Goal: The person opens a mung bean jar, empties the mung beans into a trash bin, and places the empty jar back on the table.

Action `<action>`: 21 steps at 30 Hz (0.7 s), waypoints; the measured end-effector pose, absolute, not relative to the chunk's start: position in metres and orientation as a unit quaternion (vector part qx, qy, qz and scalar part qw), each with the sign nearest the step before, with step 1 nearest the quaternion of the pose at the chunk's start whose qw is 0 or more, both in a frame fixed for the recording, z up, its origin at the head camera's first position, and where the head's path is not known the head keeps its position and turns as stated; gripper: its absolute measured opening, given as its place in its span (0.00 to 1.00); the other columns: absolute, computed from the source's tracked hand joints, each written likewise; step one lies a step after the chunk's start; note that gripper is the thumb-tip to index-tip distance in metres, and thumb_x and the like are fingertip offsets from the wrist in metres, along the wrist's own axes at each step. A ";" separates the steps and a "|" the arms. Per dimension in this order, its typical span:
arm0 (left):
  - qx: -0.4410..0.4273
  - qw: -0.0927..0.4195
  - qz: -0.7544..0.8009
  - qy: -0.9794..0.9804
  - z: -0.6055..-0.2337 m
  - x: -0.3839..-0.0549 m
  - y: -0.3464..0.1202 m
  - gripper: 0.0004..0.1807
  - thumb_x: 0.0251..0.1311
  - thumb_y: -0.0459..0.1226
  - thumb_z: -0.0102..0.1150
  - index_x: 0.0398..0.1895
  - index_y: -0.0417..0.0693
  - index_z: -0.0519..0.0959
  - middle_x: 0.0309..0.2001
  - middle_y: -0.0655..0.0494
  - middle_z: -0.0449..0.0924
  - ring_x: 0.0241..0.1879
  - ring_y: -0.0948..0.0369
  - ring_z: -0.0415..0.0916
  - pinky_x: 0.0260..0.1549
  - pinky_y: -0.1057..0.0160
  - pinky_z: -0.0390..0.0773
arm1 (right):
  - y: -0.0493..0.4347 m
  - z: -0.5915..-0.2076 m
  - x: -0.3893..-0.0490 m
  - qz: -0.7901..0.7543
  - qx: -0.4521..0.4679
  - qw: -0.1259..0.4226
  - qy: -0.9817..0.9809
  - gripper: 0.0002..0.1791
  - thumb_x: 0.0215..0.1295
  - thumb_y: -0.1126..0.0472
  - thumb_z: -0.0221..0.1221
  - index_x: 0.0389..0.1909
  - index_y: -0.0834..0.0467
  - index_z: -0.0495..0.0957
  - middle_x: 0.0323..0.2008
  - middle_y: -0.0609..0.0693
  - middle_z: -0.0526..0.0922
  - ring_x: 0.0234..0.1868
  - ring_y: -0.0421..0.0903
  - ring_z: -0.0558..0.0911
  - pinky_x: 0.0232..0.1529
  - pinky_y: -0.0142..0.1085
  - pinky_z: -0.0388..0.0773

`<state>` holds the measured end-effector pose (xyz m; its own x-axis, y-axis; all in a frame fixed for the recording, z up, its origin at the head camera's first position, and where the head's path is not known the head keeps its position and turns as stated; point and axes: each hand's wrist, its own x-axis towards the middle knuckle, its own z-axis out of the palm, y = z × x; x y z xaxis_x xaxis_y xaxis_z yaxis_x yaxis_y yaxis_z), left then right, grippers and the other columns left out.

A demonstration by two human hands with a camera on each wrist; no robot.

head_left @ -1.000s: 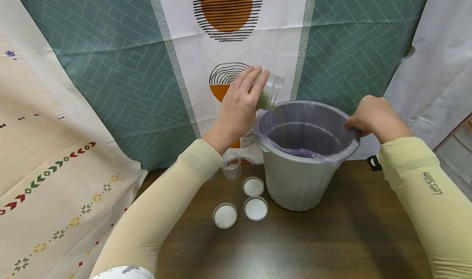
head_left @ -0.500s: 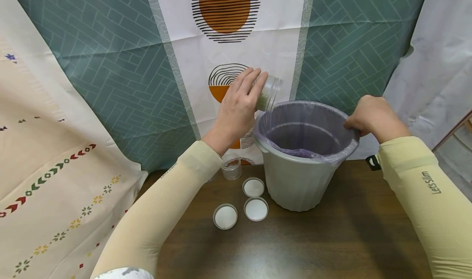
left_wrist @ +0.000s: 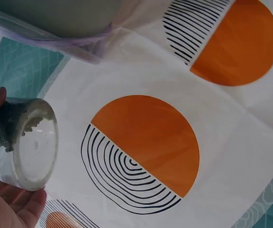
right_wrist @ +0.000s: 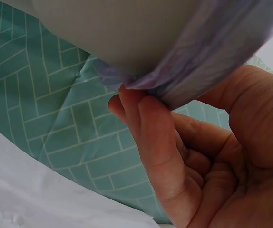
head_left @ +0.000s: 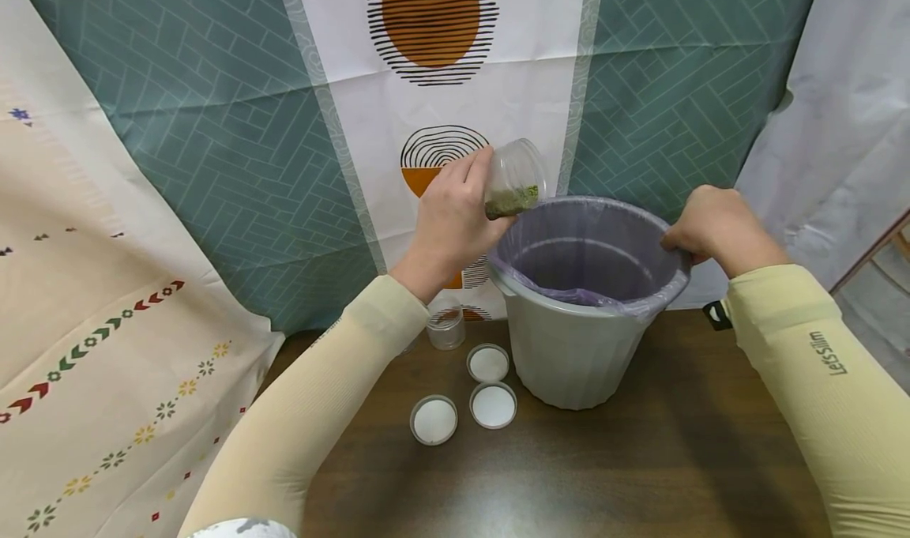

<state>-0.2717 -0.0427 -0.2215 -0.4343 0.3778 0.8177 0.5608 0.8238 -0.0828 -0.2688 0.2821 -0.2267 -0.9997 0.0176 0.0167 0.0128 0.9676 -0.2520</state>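
My left hand (head_left: 451,214) grips a clear jar (head_left: 513,176) lying nearly on its side at the left rim of a grey bin (head_left: 576,356). Green, dried-looking bits (head_left: 510,201) rest along the jar's lower wall. In the left wrist view the thumb and fingers span the jar (left_wrist: 35,154) from opposite sides, its round base facing the camera. A purple bag (head_left: 590,294) lines the bin and folds over the rim. At the bin's right, my right hand (head_left: 721,226) holds the rim, its fingers (right_wrist: 158,137) bent up against the bag's edge.
Three round lids (head_left: 494,405) with white insides lie on the dark wooden table (head_left: 554,475), left of the bin. Behind them stands another clear jar (head_left: 446,329), partly hidden by the left forearm. A patterned cloth (head_left: 334,206) hangs close behind the bin.
A second ago green bits were falling from the jar into the bin; that stream has stopped. The left hand has turned the jar, showing more of its wall. The right hand stays put.
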 end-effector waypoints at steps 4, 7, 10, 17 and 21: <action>-0.265 0.442 -0.120 -0.848 -0.221 -0.271 -0.043 0.43 0.42 0.50 0.70 0.62 0.42 0.67 0.57 0.49 0.75 0.56 0.55 0.73 0.58 0.62 0.73 | 0.281 -0.227 -0.269 0.123 -0.004 0.012 -0.992 0.18 0.47 0.52 0.63 0.20 0.65 0.80 0.15 0.52 0.81 0.18 0.46 0.80 0.35 0.49 0.75; -0.281 0.439 -0.115 -0.845 -0.221 -0.271 -0.042 0.42 0.41 0.44 0.71 0.63 0.42 0.67 0.60 0.49 0.72 0.61 0.55 0.68 0.63 0.64 0.67 | 0.280 -0.227 -0.268 0.121 -0.002 0.014 -0.993 0.17 0.47 0.52 0.63 0.18 0.64 0.80 0.13 0.52 0.81 0.17 0.46 0.80 0.33 0.48 0.75; -0.303 0.440 -0.099 -0.839 -0.220 -0.271 -0.040 0.41 0.41 0.39 0.71 0.64 0.42 0.67 0.62 0.48 0.70 0.64 0.55 0.65 0.67 0.65 0.61 | 0.279 -0.227 -0.268 0.121 -0.001 0.013 -0.993 0.17 0.48 0.52 0.63 0.17 0.64 0.80 0.13 0.51 0.81 0.17 0.46 0.80 0.32 0.47 0.76; -0.323 0.449 -0.077 -0.829 -0.220 -0.272 -0.037 0.39 0.45 0.34 0.68 0.64 0.43 0.66 0.63 0.46 0.69 0.66 0.52 0.62 0.70 0.65 0.55 | 0.279 -0.228 -0.268 0.123 -0.002 0.017 -0.992 0.17 0.47 0.52 0.63 0.17 0.65 0.80 0.14 0.52 0.81 0.17 0.45 0.80 0.31 0.46 0.76; -0.325 0.455 -0.069 -0.826 -0.220 -0.273 -0.036 0.38 0.46 0.33 0.67 0.64 0.43 0.66 0.64 0.45 0.68 0.67 0.52 0.61 0.70 0.65 0.53 | 0.279 -0.228 -0.268 0.125 -0.009 0.023 -0.992 0.17 0.47 0.53 0.63 0.19 0.66 0.80 0.14 0.53 0.80 0.16 0.45 0.80 0.29 0.45 0.76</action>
